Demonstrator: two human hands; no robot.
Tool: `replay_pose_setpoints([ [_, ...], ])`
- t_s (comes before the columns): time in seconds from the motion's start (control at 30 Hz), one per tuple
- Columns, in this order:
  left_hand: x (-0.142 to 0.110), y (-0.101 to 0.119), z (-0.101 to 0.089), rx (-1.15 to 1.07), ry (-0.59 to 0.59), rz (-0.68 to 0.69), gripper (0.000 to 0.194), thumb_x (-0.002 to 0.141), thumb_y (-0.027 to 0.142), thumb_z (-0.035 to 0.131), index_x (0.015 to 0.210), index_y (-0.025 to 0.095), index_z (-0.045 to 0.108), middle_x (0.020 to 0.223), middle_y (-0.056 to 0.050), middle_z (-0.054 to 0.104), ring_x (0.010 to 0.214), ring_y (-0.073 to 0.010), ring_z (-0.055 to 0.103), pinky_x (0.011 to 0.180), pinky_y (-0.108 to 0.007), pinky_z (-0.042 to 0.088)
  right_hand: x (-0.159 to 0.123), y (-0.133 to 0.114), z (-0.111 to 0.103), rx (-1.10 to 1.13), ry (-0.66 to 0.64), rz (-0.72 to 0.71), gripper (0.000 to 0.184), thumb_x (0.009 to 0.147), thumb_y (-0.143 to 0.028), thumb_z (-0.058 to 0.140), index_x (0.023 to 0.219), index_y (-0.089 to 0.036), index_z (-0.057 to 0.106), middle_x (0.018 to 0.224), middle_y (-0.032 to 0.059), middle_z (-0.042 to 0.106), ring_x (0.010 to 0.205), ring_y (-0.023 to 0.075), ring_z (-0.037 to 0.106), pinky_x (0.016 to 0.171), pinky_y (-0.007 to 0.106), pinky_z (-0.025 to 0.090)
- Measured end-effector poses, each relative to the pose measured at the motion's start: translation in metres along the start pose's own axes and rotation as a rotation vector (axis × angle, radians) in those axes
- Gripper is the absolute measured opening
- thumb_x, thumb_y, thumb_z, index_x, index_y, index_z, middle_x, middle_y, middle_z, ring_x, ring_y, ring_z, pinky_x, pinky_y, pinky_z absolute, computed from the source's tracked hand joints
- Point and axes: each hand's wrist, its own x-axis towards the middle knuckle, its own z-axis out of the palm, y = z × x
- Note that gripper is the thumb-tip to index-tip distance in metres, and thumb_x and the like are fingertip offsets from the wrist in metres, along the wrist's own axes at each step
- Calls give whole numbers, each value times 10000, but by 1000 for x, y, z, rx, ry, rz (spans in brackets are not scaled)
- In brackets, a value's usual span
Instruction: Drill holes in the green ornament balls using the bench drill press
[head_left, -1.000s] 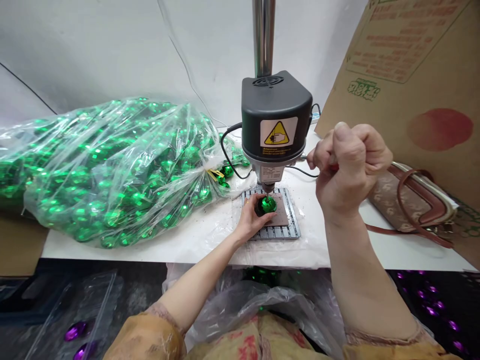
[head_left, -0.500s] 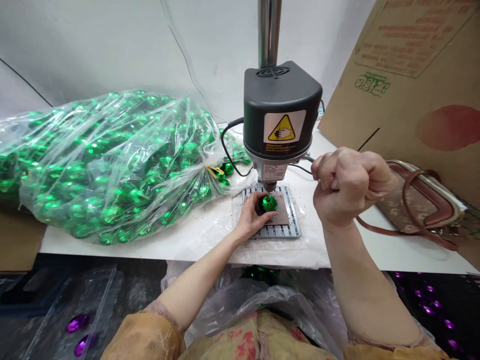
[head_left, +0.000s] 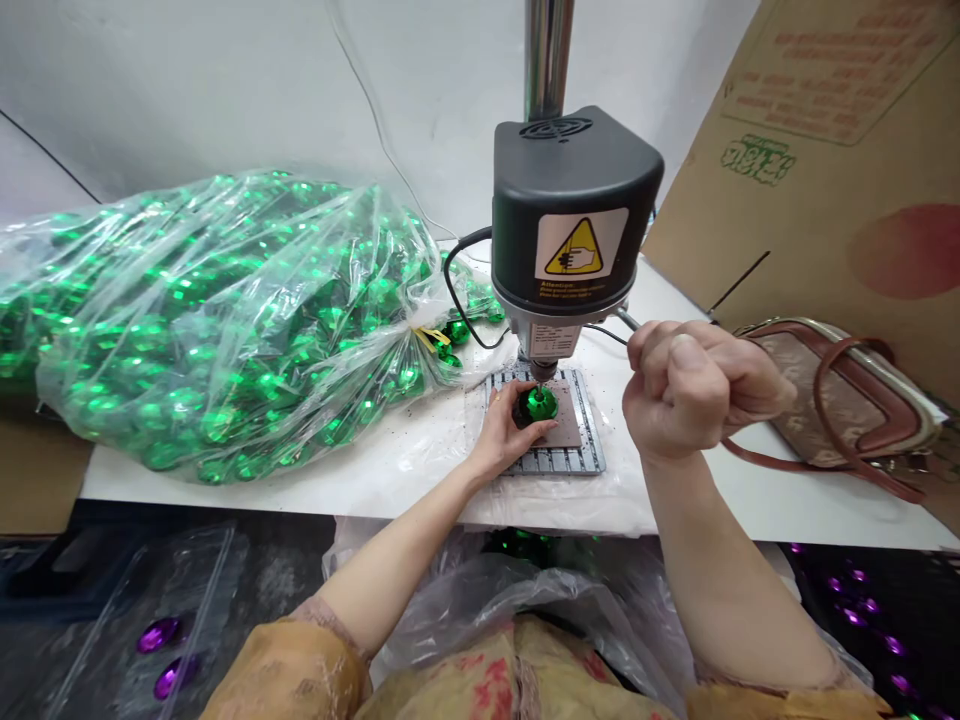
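My left hand holds a shiny green ornament on the ribbed metal base of a small bench drill, fingers wrapped round it. The drill's dark head, with a yellow warning label, hangs right over the ornament, and its bit touches the ornament's top. My right hand is a closed fist round the drill's lever handle, just right of the head.
A big clear bag of green ornaments fills the table's left. A cardboard box and a brown handbag stand at the right. A plastic bag lies in my lap. Purple ornaments lie on the floor.
My right fist has pulled the lever down and towards me. The drill bit has come down onto the green ornament. My left hand has kept its hold.
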Motion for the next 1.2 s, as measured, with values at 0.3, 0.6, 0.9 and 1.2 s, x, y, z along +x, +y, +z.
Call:
replay_pose_setpoints([
  [0.3, 0, -1, 0, 8, 9, 10, 537, 755, 456, 849, 1175, 234, 599, 1143, -76, 679, 1123, -295, 633, 1025, -469, 458, -3, 2, -3, 17, -42, -50, 437, 792, -63, 553, 567, -168, 194, 484, -77, 244, 397, 27, 254, 430, 235, 285],
  [0.6, -1, -1, 1, 4, 12, 6, 532, 749, 436, 856, 1167, 229, 598, 1144, -79, 678, 1130, -297, 627, 1023, -473, 461, -11, 3, -5, 29, -50, -83, 427, 785, -72, 553, 555, -162, 205, 467, -75, 268, 391, 17, 273, 438, 236, 325],
  [0.9, -11, 17, -4, 35, 111, -45, 510, 755, 431, 832, 1150, 211, 595, 1114, -96, 682, 1055, -282, 660, 914, -432, 523, 51, -8, 25, -18, 133, 406, 425, 760, -201, 682, 493, -228, 353, 381, -84, 308, 325, 63, 306, 341, 281, 230],
  [1.2, -134, 33, -29, 700, -268, 613, 427, 823, 555, 712, 1103, 240, 645, 797, -75, 676, 663, -243, 617, 548, -376, 443, 53, -6, 22, -28, 98, 390, 476, 763, -340, 751, 509, -240, 362, 391, -67, 371, 335, 82, 341, 343, 302, 225],
])
